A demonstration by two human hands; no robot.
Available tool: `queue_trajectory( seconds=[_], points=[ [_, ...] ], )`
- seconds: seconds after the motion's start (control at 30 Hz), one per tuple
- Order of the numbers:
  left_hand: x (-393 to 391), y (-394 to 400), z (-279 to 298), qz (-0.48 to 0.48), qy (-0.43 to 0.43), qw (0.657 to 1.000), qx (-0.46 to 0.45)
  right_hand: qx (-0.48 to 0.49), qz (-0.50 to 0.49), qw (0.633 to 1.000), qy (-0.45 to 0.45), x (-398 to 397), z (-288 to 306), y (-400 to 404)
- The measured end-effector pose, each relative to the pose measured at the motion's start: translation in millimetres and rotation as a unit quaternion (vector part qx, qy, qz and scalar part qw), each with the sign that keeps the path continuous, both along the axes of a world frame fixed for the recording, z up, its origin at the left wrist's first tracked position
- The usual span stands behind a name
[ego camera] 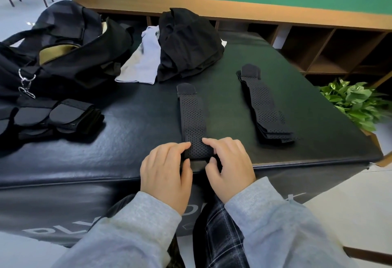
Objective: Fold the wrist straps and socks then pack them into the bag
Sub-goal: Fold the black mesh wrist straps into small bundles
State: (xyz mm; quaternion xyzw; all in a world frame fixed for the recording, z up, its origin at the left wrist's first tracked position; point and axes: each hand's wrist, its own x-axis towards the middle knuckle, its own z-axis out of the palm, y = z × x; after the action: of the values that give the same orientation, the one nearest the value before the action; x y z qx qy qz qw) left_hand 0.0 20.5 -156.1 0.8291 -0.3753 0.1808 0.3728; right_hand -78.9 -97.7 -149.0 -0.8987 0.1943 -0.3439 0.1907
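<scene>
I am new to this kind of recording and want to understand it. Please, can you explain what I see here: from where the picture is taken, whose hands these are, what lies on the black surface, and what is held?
There is no machine here. The one picture comes from a camera worn on a person's head, looking down at their own hands.

The left hand and the right hand both pinch the near end of a perforated black wrist strap that lies stretched out on a black padded surface.

To the right lies a stack of flat straps. At the left are folded straps and an open black bag. Behind are a pale sock and a heap of black cloth.
</scene>
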Motion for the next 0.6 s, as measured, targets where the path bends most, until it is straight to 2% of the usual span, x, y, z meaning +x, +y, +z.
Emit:
queue_trajectory(
  seconds=[0.3,0.47,0.6],
  points=[
    [-1.8,-0.6,0.4,0.016,0.006,1.000,0.010,-0.007,-0.010,1.000,-0.019,1.4,-1.3,1.7],
    [-2.2,-3.3,-0.7,0.036,0.000,0.999,0.035,-0.020,-0.004,0.999,0.036,1.0,1.8,6.1],
    [-0.3,-0.6,-0.5,0.020,-0.005,0.999,0.027,-0.021,0.003,0.999,0.036,0.2,3.7,6.5]
  ],
)
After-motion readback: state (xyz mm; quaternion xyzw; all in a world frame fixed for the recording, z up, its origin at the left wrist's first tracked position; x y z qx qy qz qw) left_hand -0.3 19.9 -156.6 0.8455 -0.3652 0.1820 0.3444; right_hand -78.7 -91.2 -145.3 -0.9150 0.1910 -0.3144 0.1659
